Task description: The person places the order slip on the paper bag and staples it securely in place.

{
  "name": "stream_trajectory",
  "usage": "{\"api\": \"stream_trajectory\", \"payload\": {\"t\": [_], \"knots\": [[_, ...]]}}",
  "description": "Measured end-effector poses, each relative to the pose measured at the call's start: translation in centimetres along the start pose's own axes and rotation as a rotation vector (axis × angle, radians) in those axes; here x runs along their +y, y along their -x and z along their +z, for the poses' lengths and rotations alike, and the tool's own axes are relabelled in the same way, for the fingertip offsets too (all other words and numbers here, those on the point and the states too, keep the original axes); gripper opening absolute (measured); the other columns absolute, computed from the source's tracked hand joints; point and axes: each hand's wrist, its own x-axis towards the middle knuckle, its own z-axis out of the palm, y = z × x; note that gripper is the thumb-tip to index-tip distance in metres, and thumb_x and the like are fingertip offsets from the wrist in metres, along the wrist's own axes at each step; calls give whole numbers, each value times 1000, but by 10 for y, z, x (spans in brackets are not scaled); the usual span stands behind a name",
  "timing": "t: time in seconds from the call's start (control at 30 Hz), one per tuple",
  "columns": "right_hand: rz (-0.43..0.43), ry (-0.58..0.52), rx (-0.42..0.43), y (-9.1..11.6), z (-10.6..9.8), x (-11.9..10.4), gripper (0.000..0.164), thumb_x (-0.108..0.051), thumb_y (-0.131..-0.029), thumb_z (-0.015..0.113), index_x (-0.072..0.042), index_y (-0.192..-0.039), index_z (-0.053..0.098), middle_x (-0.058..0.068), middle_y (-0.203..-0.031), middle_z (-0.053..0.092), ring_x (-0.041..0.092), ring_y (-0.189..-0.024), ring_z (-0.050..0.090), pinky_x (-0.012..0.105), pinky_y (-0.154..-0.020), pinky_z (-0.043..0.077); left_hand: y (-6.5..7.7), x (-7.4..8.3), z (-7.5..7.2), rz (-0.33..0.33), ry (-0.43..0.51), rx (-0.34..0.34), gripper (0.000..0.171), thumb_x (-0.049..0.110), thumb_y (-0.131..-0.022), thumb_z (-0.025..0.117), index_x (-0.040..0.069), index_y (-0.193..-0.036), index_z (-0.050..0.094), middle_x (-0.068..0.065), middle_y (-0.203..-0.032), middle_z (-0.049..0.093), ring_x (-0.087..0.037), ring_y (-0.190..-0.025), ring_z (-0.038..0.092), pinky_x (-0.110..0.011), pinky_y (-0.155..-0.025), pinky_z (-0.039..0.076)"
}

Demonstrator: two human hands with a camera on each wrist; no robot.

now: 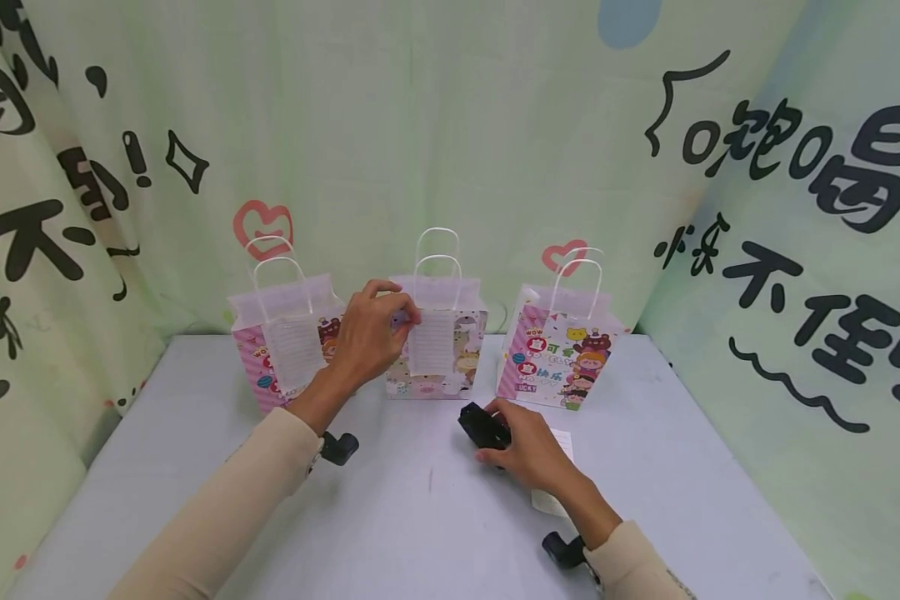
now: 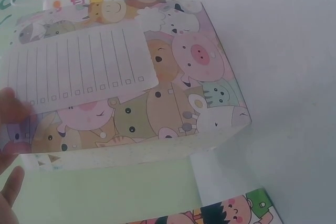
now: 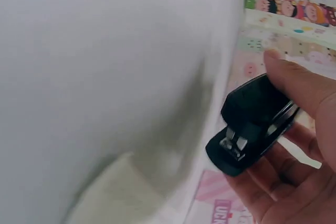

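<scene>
My left hand (image 1: 375, 329) pinches the upper part of a white lined slip (image 1: 431, 346) with small checkboxes, which lies against the front of the middle paper gift bag (image 1: 468, 367). Cartoon animals cover that bag's front, plain in the left wrist view around the slip (image 2: 100, 64). In my right hand (image 1: 532, 450) is a black stapler (image 1: 483, 427), held above the table to the right of the middle bag's base. The right wrist view shows the stapler (image 3: 252, 124) gripped between thumb and fingers, its jaws apart at the front end.
A pink-striped gift bag (image 1: 255, 350) with a lined slip (image 1: 296, 354) on its front stands at left. Another gift bag (image 1: 555, 358) with cartoon children stands at right. More paper (image 1: 547, 502) lies on the white table (image 1: 435, 533) under my right forearm. A printed curtain (image 1: 420, 125) hangs behind.
</scene>
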Motion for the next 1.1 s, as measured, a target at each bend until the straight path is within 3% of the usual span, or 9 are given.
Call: {"api": "stream_trajectory", "payload": {"t": [0.2, 0.43, 1.1], "knots": [[-28, -169, 44, -11, -12, -20, 63, -22, -80, 95, -16, -129, 56, 6, -119, 73, 22, -108, 69, 45, -96, 61, 0, -1, 2, 5, 9, 18, 5, 9, -94, 77, 13, -92, 79, -7, -109, 82, -30, -132, 60, -51, -110, 50], [-105, -251, 72, -26, -26, -43, 73, -18, -83, 92, -14, -146, 53, 10, -128, 71, 30, -120, 70, 51, -103, 59, 0, -2, 1, 4, 4, 19, 5, 10, -95, 76, 14, -92, 79, -6, -109, 82, -30, -132, 61, -50, -110, 50], [-370, -400, 244, -69, -61, -96, 60, -16, -92, 82, -10, -141, 49, 10, -137, 70, 31, -130, 67, 51, -114, 52, 0, -1, 1, 5, 14, 12, 5, 11, -95, 77, 15, -93, 80, -6, -108, 82, -31, -133, 61, -52, -112, 50]]}}
